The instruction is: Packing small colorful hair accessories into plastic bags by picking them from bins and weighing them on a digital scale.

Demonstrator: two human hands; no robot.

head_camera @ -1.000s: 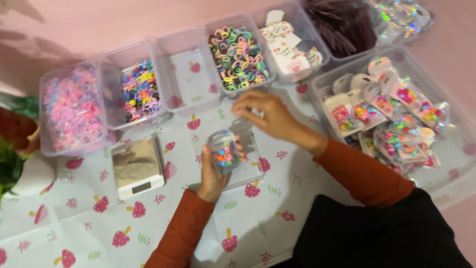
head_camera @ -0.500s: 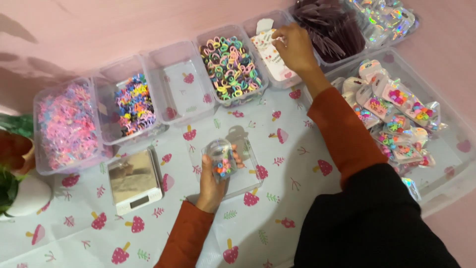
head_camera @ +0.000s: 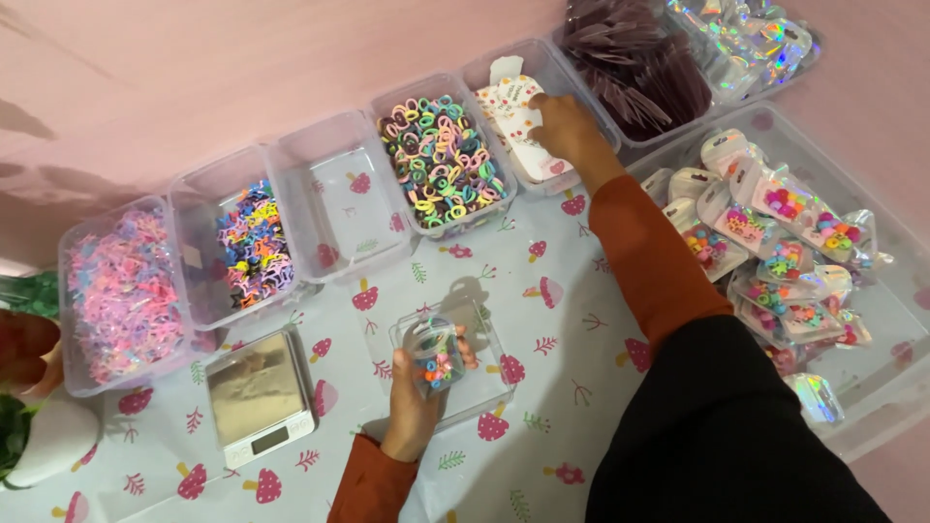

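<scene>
Far left: bin of pink bands, then a bin of mixed-colour clips, an empty bin, small scale lower left below them.

Centre, low: left hand is gripping a small clear pouch of coloured bands, fingers closed around it, holding it over a shallow clear tray. Risk: if the pouch is open-topped and tilting, bands could be spilling onto the patterned cloth.

Upper centre: bin of coloured loops. Right hand is reaching into the bin of printed cards; fingers are curled on the stack, can't tell if one is pinched. Risk: grabbing two cards, or the sleeve is dragging the bin edge.

Right: large tub of filled packets, close to the elbow.
</scene>
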